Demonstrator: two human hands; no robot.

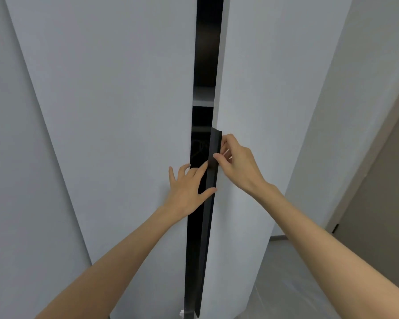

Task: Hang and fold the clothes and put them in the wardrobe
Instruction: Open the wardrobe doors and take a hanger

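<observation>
Grey wardrobe [124,111] barely ajar: opening step.
Right hand [237,162] pinches the black handle strip [214,145]; left hand [187,189] rests flat, released, beside it; next, swing everything wide.

A pale shelf [202,102] spans the dark wardrobe [124,111] interior; grey floor [286,284] lies lower right.

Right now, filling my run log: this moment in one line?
wardrobe: ajar | right hand: pinches black handle strip | left hand: touches left door
</observation>
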